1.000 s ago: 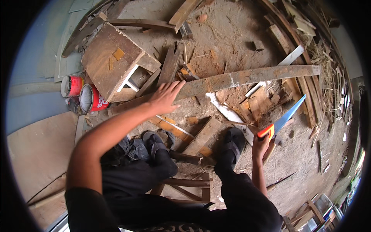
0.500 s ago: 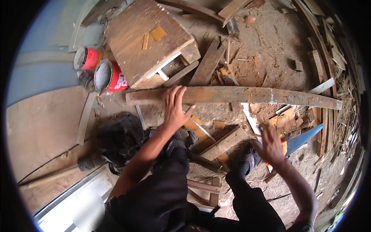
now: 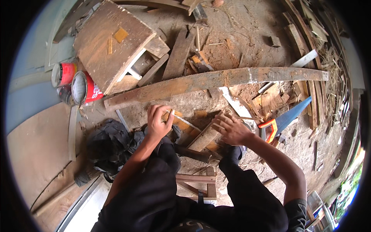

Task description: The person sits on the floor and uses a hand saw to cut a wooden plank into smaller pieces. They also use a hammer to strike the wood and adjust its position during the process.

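Dusty brown floor (image 3: 251,40), bluish wall (image 3: 29,87) left, bright daylight (image 3: 357,165) lower right.

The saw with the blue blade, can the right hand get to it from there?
Probably yes: the right hand is open and nearby, and the orange handle of the saw seems uncovered, just beyond the wrist.

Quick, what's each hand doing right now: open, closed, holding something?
Left hand: partly open, fingers curled, nothing visible in it.
Right hand: open, fingers spread over the short wooden board; contact cannot be told.

Long plank (image 3: 201,81) across front, open floor (image 3: 245,29) beyond
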{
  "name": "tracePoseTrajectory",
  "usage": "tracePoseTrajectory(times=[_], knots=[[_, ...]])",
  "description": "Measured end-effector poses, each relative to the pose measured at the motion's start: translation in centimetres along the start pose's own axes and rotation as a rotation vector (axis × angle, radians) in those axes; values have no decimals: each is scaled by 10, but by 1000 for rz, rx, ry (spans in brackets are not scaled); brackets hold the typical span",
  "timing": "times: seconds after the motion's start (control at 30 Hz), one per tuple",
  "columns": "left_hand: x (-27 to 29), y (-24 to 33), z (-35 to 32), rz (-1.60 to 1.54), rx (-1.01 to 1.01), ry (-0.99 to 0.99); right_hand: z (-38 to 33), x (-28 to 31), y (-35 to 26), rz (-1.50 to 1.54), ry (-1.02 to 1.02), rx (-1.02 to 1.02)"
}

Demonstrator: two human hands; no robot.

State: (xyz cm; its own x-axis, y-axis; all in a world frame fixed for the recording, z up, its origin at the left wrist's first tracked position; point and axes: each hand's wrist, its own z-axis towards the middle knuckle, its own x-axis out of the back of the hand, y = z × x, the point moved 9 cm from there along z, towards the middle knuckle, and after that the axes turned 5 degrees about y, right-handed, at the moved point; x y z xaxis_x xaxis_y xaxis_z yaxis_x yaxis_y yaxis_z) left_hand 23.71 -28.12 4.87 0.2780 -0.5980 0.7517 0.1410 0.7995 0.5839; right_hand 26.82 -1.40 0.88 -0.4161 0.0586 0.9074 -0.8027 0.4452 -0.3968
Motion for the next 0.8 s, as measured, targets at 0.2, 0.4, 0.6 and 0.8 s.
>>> tracePoseTrajectory(times=[0.2, 0.4, 0.6, 0.8], knots=[[-14, 33, 64, 147, -273, -165, -13, -43, 12, -212, -125, -24], [-86, 85, 106, 144, -398, -386, -8, -37, 26, -140, -10, -60], [-162, 66, 113, 172, -80, -705, -69, -9, 43, 22, 121, -364], [-152, 69, 119, 136, -136, -650, -136, 21, 73, 128, 239, -702]])
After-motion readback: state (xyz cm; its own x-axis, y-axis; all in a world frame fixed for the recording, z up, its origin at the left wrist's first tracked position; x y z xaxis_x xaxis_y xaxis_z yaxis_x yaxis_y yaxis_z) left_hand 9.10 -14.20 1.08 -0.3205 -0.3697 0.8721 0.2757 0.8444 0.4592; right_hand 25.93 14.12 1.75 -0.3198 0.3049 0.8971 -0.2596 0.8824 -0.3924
